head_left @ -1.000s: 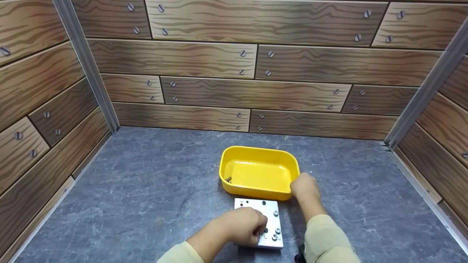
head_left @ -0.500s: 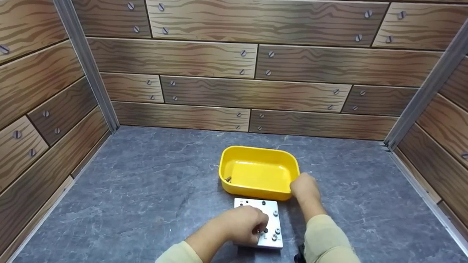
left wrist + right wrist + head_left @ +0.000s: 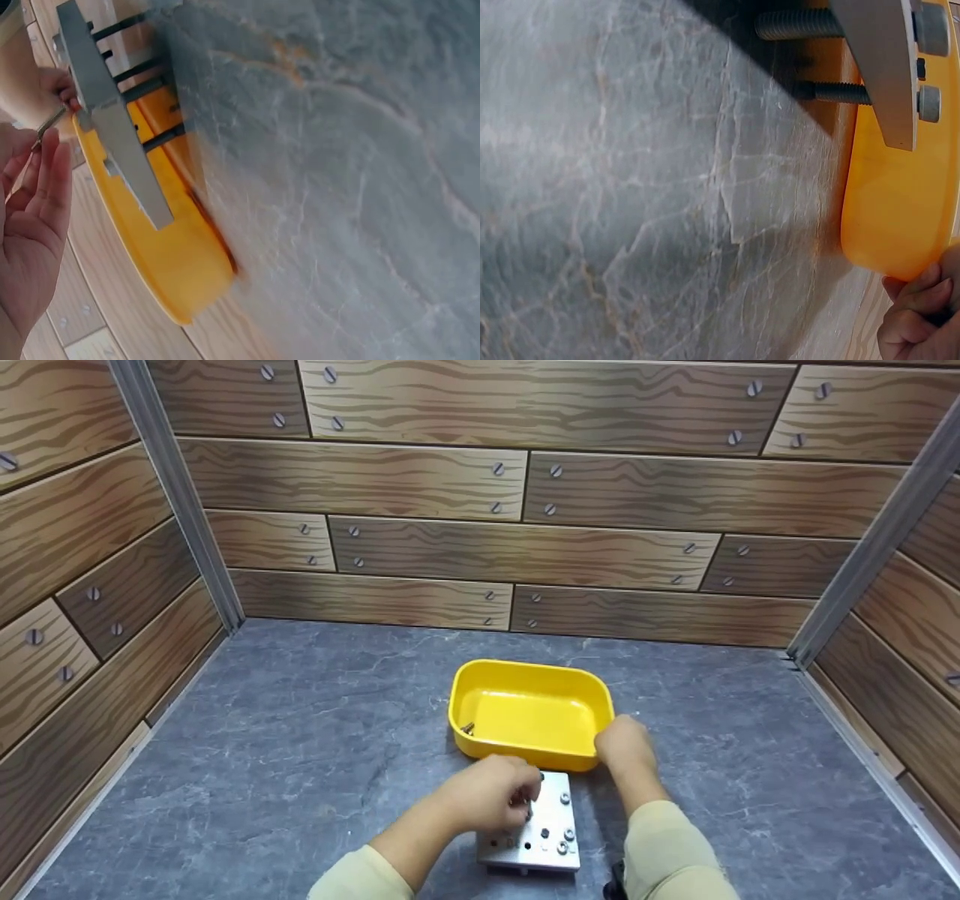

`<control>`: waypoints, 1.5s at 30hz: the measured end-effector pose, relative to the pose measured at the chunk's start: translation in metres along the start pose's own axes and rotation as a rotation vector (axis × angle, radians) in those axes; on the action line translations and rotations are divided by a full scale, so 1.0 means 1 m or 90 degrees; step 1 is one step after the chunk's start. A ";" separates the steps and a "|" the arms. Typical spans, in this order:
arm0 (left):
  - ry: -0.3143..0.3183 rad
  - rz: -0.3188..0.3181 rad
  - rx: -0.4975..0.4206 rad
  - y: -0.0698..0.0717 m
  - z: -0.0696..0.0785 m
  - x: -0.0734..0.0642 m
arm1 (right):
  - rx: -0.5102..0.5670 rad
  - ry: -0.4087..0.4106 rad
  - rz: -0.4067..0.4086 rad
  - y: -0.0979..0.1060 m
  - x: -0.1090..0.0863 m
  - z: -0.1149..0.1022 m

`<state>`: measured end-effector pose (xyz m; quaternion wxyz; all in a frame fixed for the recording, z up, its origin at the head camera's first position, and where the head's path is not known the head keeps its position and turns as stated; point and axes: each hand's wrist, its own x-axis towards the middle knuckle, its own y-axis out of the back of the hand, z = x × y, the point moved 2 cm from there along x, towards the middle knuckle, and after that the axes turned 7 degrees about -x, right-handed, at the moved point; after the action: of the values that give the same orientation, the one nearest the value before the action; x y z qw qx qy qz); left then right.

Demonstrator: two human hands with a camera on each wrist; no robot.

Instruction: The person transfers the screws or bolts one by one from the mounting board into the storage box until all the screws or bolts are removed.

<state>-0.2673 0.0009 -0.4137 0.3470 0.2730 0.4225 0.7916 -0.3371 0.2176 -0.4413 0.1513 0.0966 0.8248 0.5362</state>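
Observation:
A silver metal plate (image 3: 556,814) with holes and several socket-head screws lies in front of a yellow tray (image 3: 536,754). Above the plate's left part is my left hand (image 3: 487,795), pinching a thin metal screw (image 3: 51,120) between thumb and fingertips. In the left wrist view the screw is raised clear of the plate (image 3: 139,169). My right hand (image 3: 626,744) grips the near right corner of the tray; the right wrist view shows its curled fingers (image 3: 915,311) there. Threaded shanks (image 3: 799,25) stick out below the plate.
A few small screws (image 3: 468,729) lie in the tray's left corner. Wood-patterned walls (image 3: 517,547) enclose the grey marbled table (image 3: 300,750) at the back and both sides. Some dark object (image 3: 615,881) shows beside the right sleeve.
My left hand has risen off the plate's near left part and moved toward the tray. Open holes now show where it was. My right hand and the tray have stayed still.

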 end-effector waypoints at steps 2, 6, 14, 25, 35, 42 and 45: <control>0.009 0.032 -0.015 0.004 -0.003 0.000 | -0.002 0.001 0.004 0.000 0.000 0.000; 0.045 0.090 -0.051 0.012 -0.010 0.000 | -0.004 0.002 0.004 0.000 0.001 0.001; 0.138 0.224 -0.140 0.025 -0.028 0.004 | -0.012 0.001 -0.004 0.000 0.002 0.000; 0.250 0.272 -0.029 0.023 -0.051 0.015 | -0.010 0.009 0.006 0.000 0.002 0.001; 0.305 0.219 0.058 0.024 -0.059 0.023 | 0.001 0.005 0.001 0.001 0.001 -0.001; 0.298 0.191 0.107 0.025 -0.062 0.028 | 0.001 0.007 0.004 0.001 0.000 0.000; 0.297 0.184 0.116 0.024 -0.062 0.027 | 0.002 0.006 0.002 0.000 0.000 0.000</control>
<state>-0.3366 -0.0172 -0.4195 0.0984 0.1711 0.5169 0.8330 -0.3370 0.2182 -0.4412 0.1466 0.0958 0.8261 0.5356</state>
